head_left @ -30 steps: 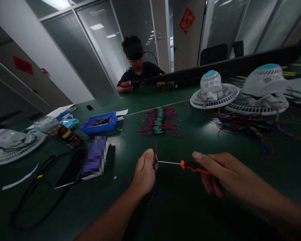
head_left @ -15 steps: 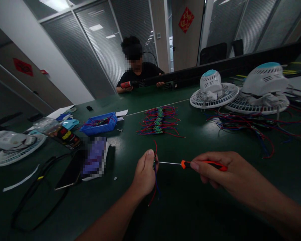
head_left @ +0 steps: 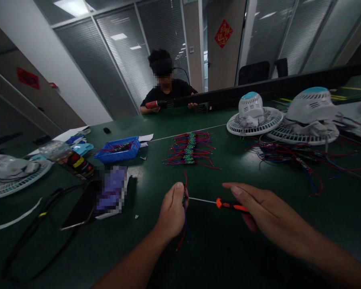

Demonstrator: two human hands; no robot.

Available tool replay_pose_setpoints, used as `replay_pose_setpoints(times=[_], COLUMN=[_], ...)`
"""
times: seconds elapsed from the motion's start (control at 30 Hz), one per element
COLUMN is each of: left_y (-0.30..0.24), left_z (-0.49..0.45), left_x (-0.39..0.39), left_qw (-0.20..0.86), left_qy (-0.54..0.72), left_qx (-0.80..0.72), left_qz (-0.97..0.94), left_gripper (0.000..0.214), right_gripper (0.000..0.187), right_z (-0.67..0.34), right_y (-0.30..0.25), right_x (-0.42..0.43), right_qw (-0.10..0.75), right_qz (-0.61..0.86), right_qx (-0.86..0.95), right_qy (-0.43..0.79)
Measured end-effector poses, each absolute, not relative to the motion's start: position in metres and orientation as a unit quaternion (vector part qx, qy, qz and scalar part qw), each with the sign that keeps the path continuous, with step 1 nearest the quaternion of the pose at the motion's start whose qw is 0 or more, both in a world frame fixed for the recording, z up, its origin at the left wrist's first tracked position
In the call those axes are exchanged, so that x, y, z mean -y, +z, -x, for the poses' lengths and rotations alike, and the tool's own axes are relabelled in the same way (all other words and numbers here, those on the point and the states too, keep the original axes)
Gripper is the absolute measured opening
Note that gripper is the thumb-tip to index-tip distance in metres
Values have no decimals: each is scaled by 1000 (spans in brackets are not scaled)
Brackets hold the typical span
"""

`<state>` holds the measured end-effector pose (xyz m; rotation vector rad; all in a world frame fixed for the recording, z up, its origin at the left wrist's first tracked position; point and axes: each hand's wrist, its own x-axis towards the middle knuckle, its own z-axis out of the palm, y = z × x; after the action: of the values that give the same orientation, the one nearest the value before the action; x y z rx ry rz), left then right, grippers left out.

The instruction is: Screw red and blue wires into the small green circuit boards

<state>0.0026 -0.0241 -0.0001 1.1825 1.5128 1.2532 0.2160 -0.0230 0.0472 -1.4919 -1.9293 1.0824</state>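
My left hand (head_left: 172,210) is closed in a pinch on a small green circuit board with red and blue wires (head_left: 184,224) that hang below the fist. My right hand (head_left: 260,206) grips the orange and black handle of a small screwdriver (head_left: 225,204). Its thin metal shaft points left and its tip touches the board at my left thumb. Both hands hover just above the dark green table (head_left: 216,249).
A row of wired boards (head_left: 190,148) lies ahead of my hands. A blue bin (head_left: 118,149) stands at the left, beside a phone (head_left: 81,208) and a black cable. White fan parts (head_left: 254,114) and loose wires (head_left: 291,154) sit at the right. A person sits opposite.
My right hand has rolled the screwdriver handle between its fingers, and the fingers now lie more stretched over it. The left hand has stayed put. The view has tilted slightly.
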Motion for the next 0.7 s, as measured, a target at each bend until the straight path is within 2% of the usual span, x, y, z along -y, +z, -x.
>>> replay_pose_setpoints(times=[0.37,0.7], left_y=[4,7], left_z=[-3,-3], left_x=[24,25], left_qw=[400,385], left_qy=[497,479], left_qx=[-605,-612], left_qz=[-476,-497], left_gripper=[49,53], right_gripper=[51,53], right_z=[-212,-209], right_y=[49,52], right_x=[20,22], right_qw=[271,342], right_qz=[575,560], right_qx=[637,554], right_qy=[436,512])
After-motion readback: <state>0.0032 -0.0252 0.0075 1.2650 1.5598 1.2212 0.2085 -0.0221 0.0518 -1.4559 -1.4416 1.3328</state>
